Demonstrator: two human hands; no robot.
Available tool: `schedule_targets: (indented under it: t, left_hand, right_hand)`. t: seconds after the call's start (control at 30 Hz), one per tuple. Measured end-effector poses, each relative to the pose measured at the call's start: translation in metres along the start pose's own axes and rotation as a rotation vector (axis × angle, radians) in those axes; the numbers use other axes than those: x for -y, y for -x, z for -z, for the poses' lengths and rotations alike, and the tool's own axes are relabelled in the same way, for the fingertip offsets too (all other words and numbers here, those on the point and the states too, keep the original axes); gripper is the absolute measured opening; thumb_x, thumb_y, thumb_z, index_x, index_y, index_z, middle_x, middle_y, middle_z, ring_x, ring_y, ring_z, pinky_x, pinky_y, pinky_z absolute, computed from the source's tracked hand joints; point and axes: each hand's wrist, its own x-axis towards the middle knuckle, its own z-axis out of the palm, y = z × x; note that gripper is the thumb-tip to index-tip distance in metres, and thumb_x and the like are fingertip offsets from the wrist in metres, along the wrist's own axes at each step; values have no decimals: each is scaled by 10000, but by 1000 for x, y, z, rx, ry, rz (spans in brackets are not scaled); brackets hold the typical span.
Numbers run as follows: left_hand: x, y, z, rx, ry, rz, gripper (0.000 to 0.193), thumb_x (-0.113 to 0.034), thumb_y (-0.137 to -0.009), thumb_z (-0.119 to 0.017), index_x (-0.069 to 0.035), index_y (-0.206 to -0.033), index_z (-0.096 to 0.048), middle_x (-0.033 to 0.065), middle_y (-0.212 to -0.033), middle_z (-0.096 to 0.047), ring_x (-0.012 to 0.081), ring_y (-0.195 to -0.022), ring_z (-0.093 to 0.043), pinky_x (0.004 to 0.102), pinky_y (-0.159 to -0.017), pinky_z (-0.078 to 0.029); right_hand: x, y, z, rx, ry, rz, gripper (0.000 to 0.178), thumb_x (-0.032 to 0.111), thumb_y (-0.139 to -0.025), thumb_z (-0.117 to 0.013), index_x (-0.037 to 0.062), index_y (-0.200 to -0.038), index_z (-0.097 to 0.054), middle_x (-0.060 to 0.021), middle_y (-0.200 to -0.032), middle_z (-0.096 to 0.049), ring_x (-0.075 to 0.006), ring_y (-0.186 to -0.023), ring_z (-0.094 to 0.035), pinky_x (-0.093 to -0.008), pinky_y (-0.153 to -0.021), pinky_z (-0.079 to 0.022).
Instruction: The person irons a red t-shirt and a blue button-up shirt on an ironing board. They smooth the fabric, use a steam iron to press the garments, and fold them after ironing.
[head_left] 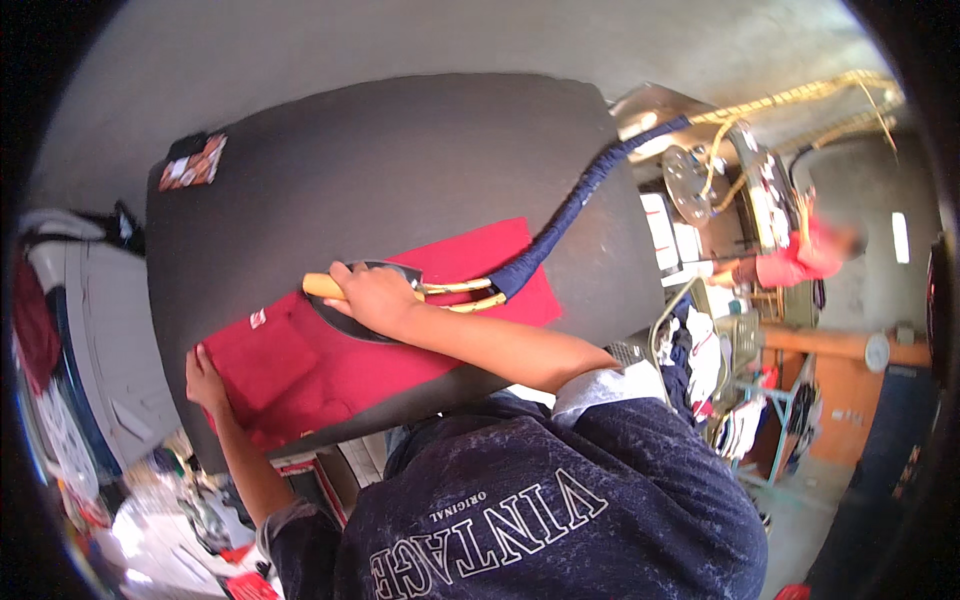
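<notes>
A long red cloth garment (470, 250) lies flat across a dark padded ironing table (360, 150), with a small white label (258, 319) near its left end. My right hand (380, 298) is closed around the yellow handle (322, 286) of an iron, whose dark soleplate (352, 325) rests on the middle of the cloth. From the iron, a hose wrapped in dark blue (580, 195) runs up and right. At the garment's left edge, my left hand (203, 380) grips the cloth, its fingertips partly hidden.
A small patterned packet with a black item (195, 165) lies at the table's far left corner. Yellow-wrapped hoses (790, 98) hang at the upper right. A person in red (800, 258) works at another table there. Piled clothes (695, 350) sit right of my table; a grey-white cabinet (115, 340) stands left.
</notes>
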Motion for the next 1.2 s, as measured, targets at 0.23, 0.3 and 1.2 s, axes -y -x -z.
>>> schedule_targets:
  t: [0.23,0.3,1.2]
  left_hand:
    - [-9,-4,-3,97,-46,35,383,-458,-974,-463,-106,-1018,-610,154,-943,-668,378,-847,-632,454,-710,-473]
    - [-9,-6,4,137,-79,47,373,-451,-975,-464,-114,-1052,-605,137,-955,-675,368,-861,-637,457,-730,-476]
    - [-289,226,57,818,457,-662,614,-273,-917,-561,-30,-1444,-359,192,-1529,-276,362,-1424,-239,499,-1152,-168]
  right_hand:
    - [-118,82,56,-182,210,-408,467,508,-894,-568,62,-1018,-505,-180,-779,-652,-369,-643,-658,-479,-561,-532]
    - [-153,83,75,-261,238,-535,467,520,-891,-567,69,-983,-492,-183,-714,-646,-382,-640,-657,-490,-552,-527]
    - [-195,183,164,-427,-1434,-701,454,158,-884,-650,-48,-1260,-502,-144,-1130,-640,-215,-1012,-647,-339,-898,-527]
